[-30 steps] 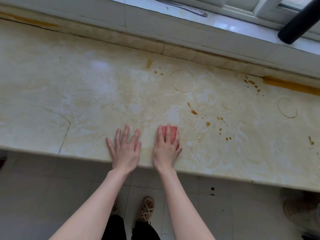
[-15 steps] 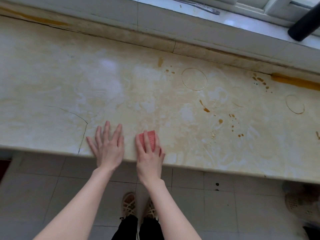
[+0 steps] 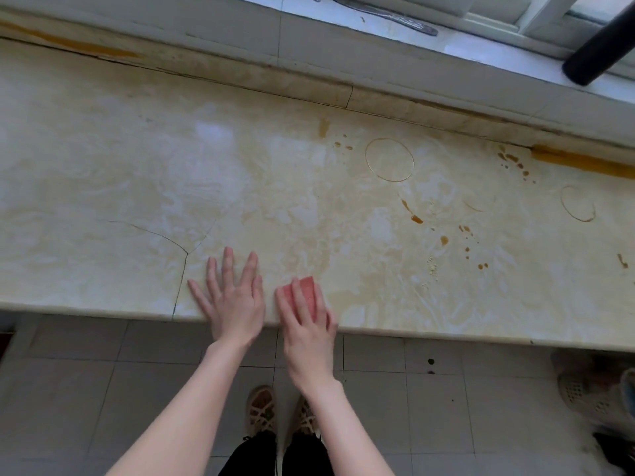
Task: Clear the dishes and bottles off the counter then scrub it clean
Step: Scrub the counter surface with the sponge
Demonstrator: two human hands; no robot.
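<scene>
Stained counter (image 3: 275,183) carries a red sponge (image 3: 308,291) near its front edge.

Soft daylight comes in from the window (image 3: 536,12) at the top right. The counter (image 3: 120,173) is bright and pale, with a white shiny spot (image 3: 214,135) where the light bounces off it. The floor (image 3: 68,389) below is darker and grey. Shadows are faint and soft. Straight lines bend near the sides of the picture. The bottom right corner is smeared and fuzzy, and the black bar (image 3: 601,42) up top looks soft too.
</scene>
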